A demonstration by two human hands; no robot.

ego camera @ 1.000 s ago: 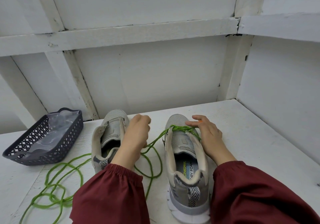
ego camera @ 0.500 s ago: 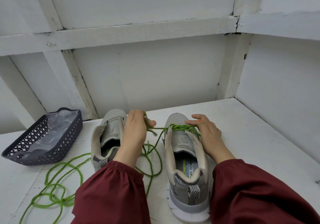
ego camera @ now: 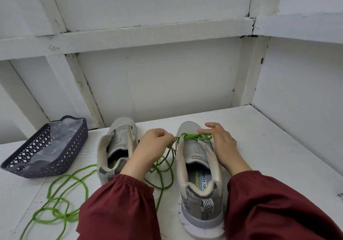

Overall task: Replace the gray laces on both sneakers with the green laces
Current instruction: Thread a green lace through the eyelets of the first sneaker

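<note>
- Left hand (ego camera: 154, 147): now lower than half a second ago and closer to the right-side grey mesh sneaker (ego camera: 196, 158). Its fingers are curled and pinch the bright green cord lace (ego camera: 193, 136) just beside that sneaker's left eyelet edge.
- Bright green cord lace: crossed over the front eyelets of the right-side sneaker, with slack hanging down at its left side.
- Right hand (ego camera: 220, 145): fingers stretched and close together, lying on the lace at the sneaker's right eyelet row. The thumb is hidden, so a pinch cannot be confirmed.
- Second grey mesh sneaker (ego camera: 118, 143): stands unlaced to the left of the right-side sneaker, toe pointing the same way.
- Loose green lace loops (ego camera: 61, 208): lie on the white painted tabletop (ego camera: 259, 147), well left of the right-side sneaker.
- Dark grey lattice plastic basket (ego camera: 61, 154): farthest left, holding clear plastic.
- Maroon sleeves (ego camera: 120, 206): nearest the camera.
</note>
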